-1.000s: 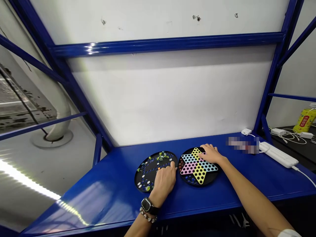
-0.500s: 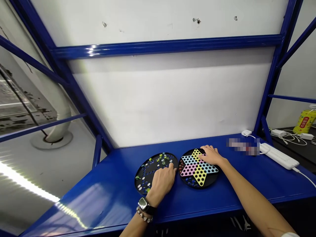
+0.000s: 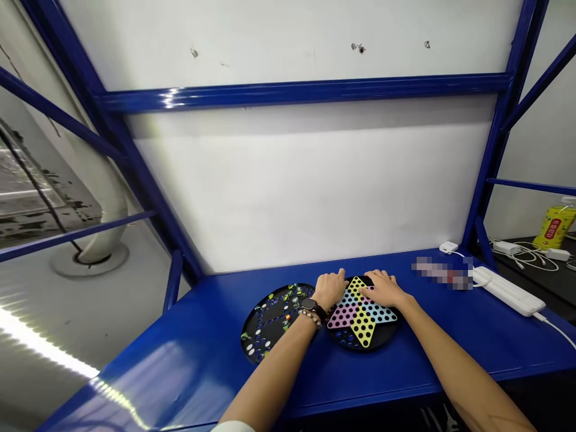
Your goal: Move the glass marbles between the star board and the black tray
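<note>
A round black Chinese checkers board [image 3: 389, 336] with a pink, yellow and light-blue star [image 3: 363, 327] full of holes lies on the blue shelf. Blue marbles [image 3: 347, 339] sit in its front-left pocket. My right hand [image 3: 382, 290] rests on the board's upper right part, fingers apart, thumb on the star. At the board's upper left rim is my left hand [image 3: 329, 289], its fingers curled together; whatever they hold is hidden. Left of it lies a second round black tray [image 3: 274, 311] bearing scattered green and blue marbles and white discs, partly covered by my left forearm.
A white power strip [image 3: 508, 291] and its cable lie on the right of the blue shelf [image 3: 198, 336], by a white charger [image 3: 448, 247] and a blurred patch. Blue metal bars frame the white back panel. Beyond stands a yellow bottle [image 3: 553, 228] beside tangled white cables.
My left hand has moved right and away from me, from the left tray to the star board's left rim. An orange piece now shows on the left tray. My right hand stays put.
</note>
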